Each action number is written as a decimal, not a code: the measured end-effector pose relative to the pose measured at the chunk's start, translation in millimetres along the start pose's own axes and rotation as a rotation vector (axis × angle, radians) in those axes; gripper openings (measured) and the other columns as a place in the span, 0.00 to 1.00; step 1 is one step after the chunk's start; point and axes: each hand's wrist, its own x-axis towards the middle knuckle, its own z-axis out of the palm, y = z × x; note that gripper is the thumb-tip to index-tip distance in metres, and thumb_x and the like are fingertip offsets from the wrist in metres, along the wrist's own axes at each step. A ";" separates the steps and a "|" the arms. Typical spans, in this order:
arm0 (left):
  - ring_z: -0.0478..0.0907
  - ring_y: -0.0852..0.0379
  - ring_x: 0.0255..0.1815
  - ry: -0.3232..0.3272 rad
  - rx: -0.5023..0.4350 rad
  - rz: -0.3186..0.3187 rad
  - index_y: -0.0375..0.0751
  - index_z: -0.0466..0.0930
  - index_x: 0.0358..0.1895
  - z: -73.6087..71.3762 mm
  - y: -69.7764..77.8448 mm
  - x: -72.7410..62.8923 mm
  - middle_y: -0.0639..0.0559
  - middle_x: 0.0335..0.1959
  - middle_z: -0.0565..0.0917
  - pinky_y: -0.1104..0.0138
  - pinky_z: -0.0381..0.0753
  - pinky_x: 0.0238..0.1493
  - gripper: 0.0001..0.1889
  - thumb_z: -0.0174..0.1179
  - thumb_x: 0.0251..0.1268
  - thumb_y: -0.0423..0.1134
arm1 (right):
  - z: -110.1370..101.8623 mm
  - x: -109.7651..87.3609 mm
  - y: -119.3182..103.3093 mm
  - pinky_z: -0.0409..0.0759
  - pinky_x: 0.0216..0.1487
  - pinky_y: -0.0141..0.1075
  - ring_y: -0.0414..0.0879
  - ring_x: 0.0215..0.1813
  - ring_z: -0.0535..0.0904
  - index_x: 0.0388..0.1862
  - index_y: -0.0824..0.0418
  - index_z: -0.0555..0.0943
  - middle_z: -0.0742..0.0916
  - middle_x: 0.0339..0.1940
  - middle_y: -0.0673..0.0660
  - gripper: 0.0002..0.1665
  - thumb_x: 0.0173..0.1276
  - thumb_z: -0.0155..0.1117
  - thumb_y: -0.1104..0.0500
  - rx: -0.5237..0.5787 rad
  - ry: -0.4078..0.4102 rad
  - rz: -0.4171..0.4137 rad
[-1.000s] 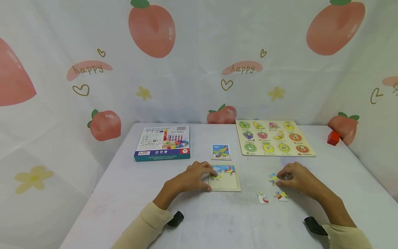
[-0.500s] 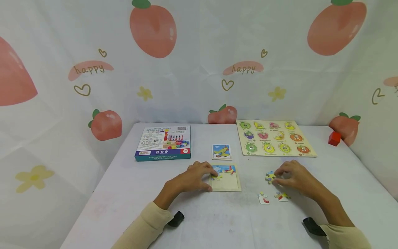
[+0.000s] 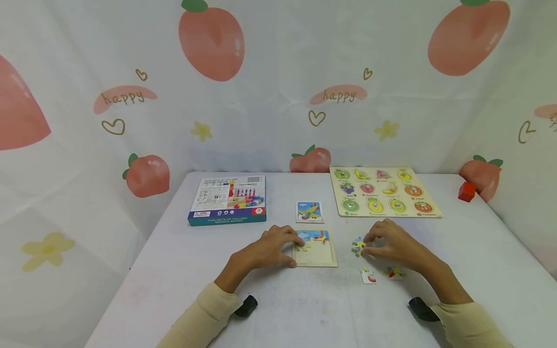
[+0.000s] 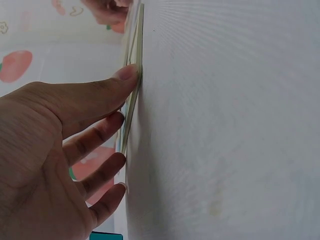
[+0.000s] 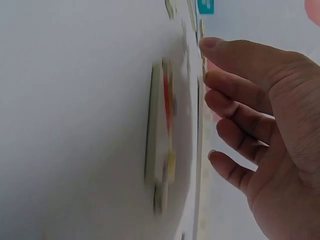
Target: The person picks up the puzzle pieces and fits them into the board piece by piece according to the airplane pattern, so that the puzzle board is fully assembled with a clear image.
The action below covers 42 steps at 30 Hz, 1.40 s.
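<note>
My right hand (image 3: 393, 244) pinches a blue-and-yellow jigsaw piece (image 3: 359, 246) between thumb and fingertips, just to the right of the wooden puzzle tray (image 3: 319, 258). In the right wrist view the thumb and index finger meet at the piece's thin edge (image 5: 202, 55). My left hand (image 3: 273, 247) holds the tray at its left side, thumb at the near left corner and a fingertip over the fitted pieces. Blue, red and yellow pieces (image 3: 316, 236) fill the tray's upper part; bare wood shows below. Two loose pieces lie nearby, one white-and-red (image 3: 368, 276), one red-and-yellow (image 3: 395, 273).
Behind the tray lies an airplane picture card (image 3: 309, 212). A boxed beading toy (image 3: 227, 200) sits at the back left, a fruit peg board (image 3: 383, 193) at the back right. A red block (image 3: 467, 192) stands near the right edge. A peach-printed cloth hangs behind.
My right hand has moved left toward the tray with the blue-and-yellow jigsaw piece, away from its spot above the loose pieces. The left hand has stayed on the tray.
</note>
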 end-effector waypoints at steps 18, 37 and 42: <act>0.67 0.49 0.71 -0.004 -0.005 0.000 0.54 0.85 0.66 -1.2 0.6 -0.2 0.55 0.69 0.78 0.49 0.68 0.72 0.27 0.77 0.64 0.46 | 26.2 35.0 -33.9 0.78 0.61 0.53 0.48 0.55 0.78 0.40 0.51 0.91 0.85 0.41 0.44 0.11 0.65 0.80 0.47 0.000 -0.049 -0.137; 0.67 0.49 0.71 -0.015 -0.009 0.016 0.55 0.84 0.66 -1.2 -2.2 1.3 0.55 0.68 0.78 0.48 0.67 0.72 0.26 0.76 0.64 0.47 | 44.0 57.7 -61.5 0.79 0.57 0.46 0.42 0.49 0.77 0.40 0.52 0.91 0.85 0.39 0.42 0.09 0.66 0.79 0.50 -0.033 -0.078 -0.222; 0.67 0.49 0.71 -0.015 -0.005 0.014 0.54 0.84 0.66 -0.9 -2.6 1.6 0.55 0.68 0.78 0.48 0.67 0.73 0.26 0.75 0.65 0.47 | 46.0 60.4 -64.2 0.79 0.56 0.45 0.41 0.49 0.75 0.41 0.53 0.92 0.84 0.39 0.42 0.09 0.67 0.79 0.50 -0.039 -0.091 -0.210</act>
